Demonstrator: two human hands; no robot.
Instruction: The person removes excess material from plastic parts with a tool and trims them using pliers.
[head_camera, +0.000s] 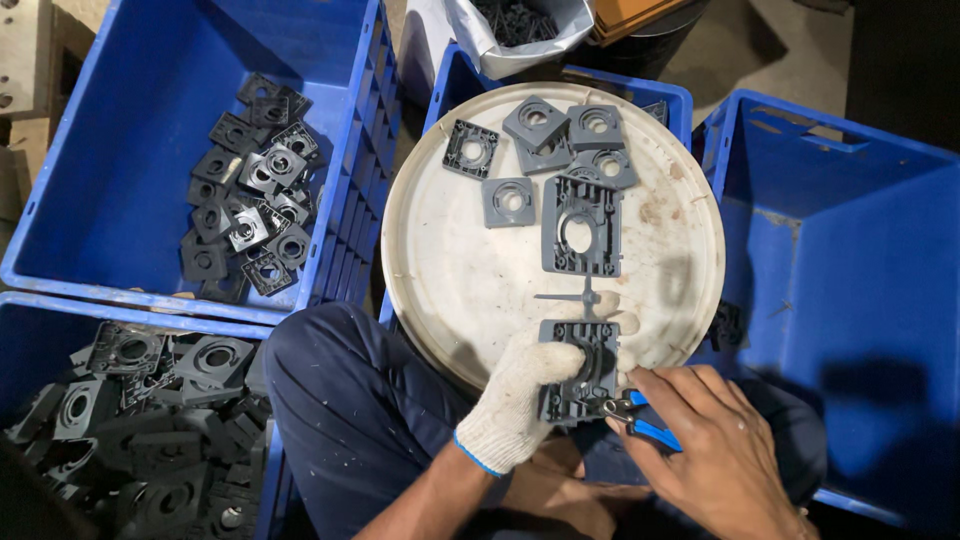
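Observation:
My left hand, in a white knit glove, grips a dark grey rectangular plastic part joined by a thin runner to a second matching part lying on a round white lid. My bare right hand holds blue-handled cutters whose tip touches the lower right edge of the held part. Several smaller square grey parts lie at the far side of the lid.
A blue crate at upper left holds several small square parts. Another crate at lower left holds larger grey parts. A third blue crate stands at the right. A white bag sits beyond the lid. My knee is below.

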